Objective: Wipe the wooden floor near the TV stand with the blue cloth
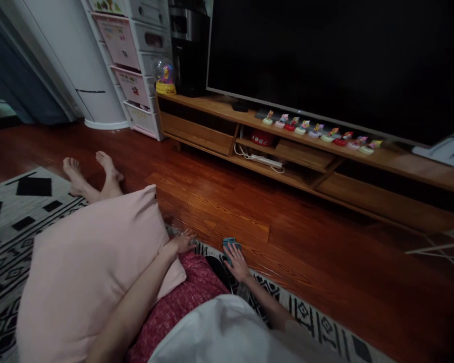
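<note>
Cloth (231, 243) touched at the rug's (306, 315) edge.
The right hand (237, 263) is laid open, palm down, fingertips on the cloth; the left hand (183, 242) is rested open beside the pillow (87, 272).

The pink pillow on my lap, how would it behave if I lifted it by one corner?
The pink pillow looks plump and soft, so it would probably sag rather than stay stiff. For its bulk it is likely light. Its cover looks matte, so the left hand at its edge should grip without slipping.
</note>
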Demonstrator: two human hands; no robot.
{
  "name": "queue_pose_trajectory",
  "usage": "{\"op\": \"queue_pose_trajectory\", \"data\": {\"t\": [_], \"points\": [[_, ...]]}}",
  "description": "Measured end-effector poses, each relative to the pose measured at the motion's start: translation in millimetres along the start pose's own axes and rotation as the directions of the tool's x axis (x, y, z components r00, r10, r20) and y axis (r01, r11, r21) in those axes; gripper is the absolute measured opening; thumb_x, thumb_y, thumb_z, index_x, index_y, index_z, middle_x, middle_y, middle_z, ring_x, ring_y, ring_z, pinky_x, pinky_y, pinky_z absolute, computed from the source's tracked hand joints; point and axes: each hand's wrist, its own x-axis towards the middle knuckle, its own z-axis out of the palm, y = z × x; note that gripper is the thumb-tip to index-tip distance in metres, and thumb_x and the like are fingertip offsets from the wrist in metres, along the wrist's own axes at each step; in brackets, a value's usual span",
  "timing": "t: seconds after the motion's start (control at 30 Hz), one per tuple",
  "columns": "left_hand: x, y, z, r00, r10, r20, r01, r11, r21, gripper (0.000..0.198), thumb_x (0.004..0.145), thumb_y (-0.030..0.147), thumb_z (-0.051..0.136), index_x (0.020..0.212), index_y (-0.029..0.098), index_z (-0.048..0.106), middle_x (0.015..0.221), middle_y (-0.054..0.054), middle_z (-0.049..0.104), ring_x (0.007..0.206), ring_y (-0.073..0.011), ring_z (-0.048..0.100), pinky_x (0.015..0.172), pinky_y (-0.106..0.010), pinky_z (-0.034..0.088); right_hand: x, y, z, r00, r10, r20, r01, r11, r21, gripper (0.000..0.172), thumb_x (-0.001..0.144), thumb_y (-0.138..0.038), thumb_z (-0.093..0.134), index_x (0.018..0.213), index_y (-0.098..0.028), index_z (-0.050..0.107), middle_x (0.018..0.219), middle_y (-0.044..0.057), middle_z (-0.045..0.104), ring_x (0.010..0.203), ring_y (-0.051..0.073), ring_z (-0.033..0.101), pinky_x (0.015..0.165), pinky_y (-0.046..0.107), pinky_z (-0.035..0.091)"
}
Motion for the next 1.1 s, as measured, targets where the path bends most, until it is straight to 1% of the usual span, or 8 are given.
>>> {"op": "queue_pose_trajectory", "data": {"t": [0.1, 0.27, 0.37, 0.47, 0.63, 0.8, 0.9, 1.1], "points": [[-2, 1, -1.7, 1.000, -0.001, 0.003, 0.001, 1.000, 0.015, 0.060, 0.093, 0.046, 0.046, 0.147, 0.023, 0.037, 0.159, -0.012, 0.028, 0.148, -0.0297, 0.017, 0.116, -0.055, 0.022, 20, 6, -7, 0.999, 0.044, -0.014, -0.044, 0.999, 0.001, 0.059, 0.099, -0.049, 0.032, 0.154, -0.035, 0.018, 0.162, -0.002, 0.015, 0.149, 0.020, 0.011, 0.118, 0.043, 0.018], [-7, 3, -7.2, 1.000, 0.003, 0.006, -0.004, 0.999, 0.049, 0.058, 0.095, 0.050, 0.043, 0.147, 0.025, 0.037, 0.158, -0.010, 0.030, 0.147, -0.0278, 0.020, 0.116, -0.049, 0.025, 103, 5, -37, 0.971, 0.240, -0.013, -0.240, 0.971, 0.003, 0.058, 0.100, -0.048, 0.028, 0.154, -0.030, 0.021, 0.162, 0.001, 0.015, 0.149, 0.021, 0.011, 0.117, 0.043, 0.017], [-8, 4, -9.5, 1.000, 0.001, 0.004, -0.001, 0.998, 0.060, 0.058, 0.095, 0.049, 0.043, 0.147, 0.024, 0.037, 0.158, -0.011, 0.030, 0.147, -0.0276, 0.020, 0.116, -0.047, 0.026, 132, -3, -49, 0.951, 0.306, 0.029, -0.307, 0.952, 0.014, 0.058, 0.100, -0.049, 0.025, 0.154, -0.027, 0.023, 0.162, 0.002, 0.015, 0.149, 0.021, 0.009, 0.118, 0.042, 0.016], [-7, 5, -8.9, 1.000, -0.001, -0.002, 0.002, 0.998, 0.056, 0.059, 0.094, 0.047, 0.044, 0.147, 0.022, 0.037, 0.158, -0.012, 0.028, 0.147, -0.0277, 0.019, 0.116, -0.048, 0.025, 123, -10, -46, 0.972, 0.232, 0.037, -0.233, 0.972, 0.015, 0.058, 0.100, -0.050, 0.026, 0.153, -0.028, 0.025, 0.162, 0.002, 0.017, 0.149, 0.020, 0.011, 0.118, 0.042, 0.016], [-2, 2, -2.4, 1.000, -0.006, -0.010, 0.006, 1.000, 0.017, 0.058, 0.093, 0.046, 0.046, 0.146, 0.024, 0.038, 0.159, -0.011, 0.028, 0.147, -0.0294, 0.018, 0.116, -0.054, 0.023, 43, -13, -17, 1.000, 0.026, 0.003, -0.026, 1.000, 0.007, 0.058, 0.099, -0.052, 0.029, 0.153, -0.030, 0.025, 0.162, 0.000, 0.017, 0.149, 0.020, 0.012, 0.118, 0.042, 0.018], [0, 1, 0.1, 1.000, 0.001, -0.001, -0.001, 1.000, -0.002, 0.060, 0.092, 0.047, 0.046, 0.147, 0.024, 0.037, 0.159, -0.011, 0.027, 0.147, -0.0307, 0.017, 0.115, -0.056, 0.022, -6, -15, -1, 0.999, 0.023, -0.030, -0.022, 1.000, 0.008, 0.060, 0.099, -0.054, 0.028, 0.154, -0.033, 0.016, 0.162, -0.002, 0.014, 0.149, 0.020, 0.010, 0.118, 0.044, 0.017], [-2, 2, -2.1, 1.000, 0.005, 0.007, -0.005, 1.000, 0.012, 0.060, 0.093, 0.047, 0.044, 0.147, 0.024, 0.037, 0.159, -0.011, 0.028, 0.147, -0.0291, 0.017, 0.115, -0.054, 0.023, 16, -12, -8, 0.998, 0.047, -0.050, -0.047, 0.999, 0.000, 0.063, 0.097, -0.055, 0.032, 0.155, -0.032, 0.017, 0.162, 0.000, 0.015, 0.149, 0.021, 0.009, 0.118, 0.044, 0.017], [-5, 4, -7.0, 1.000, 0.000, 0.014, 0.000, 0.999, 0.048, 0.060, 0.093, 0.047, 0.044, 0.148, 0.024, 0.036, 0.158, -0.010, 0.029, 0.147, -0.0275, 0.020, 0.115, -0.051, 0.024, 111, -13, -38, 0.960, 0.273, -0.069, -0.273, 0.962, -0.003, 0.063, 0.097, -0.051, 0.033, 0.154, -0.025, 0.023, 0.163, 0.003, 0.014, 0.149, 0.023, 0.008, 0.118, 0.043, 0.015]]}}
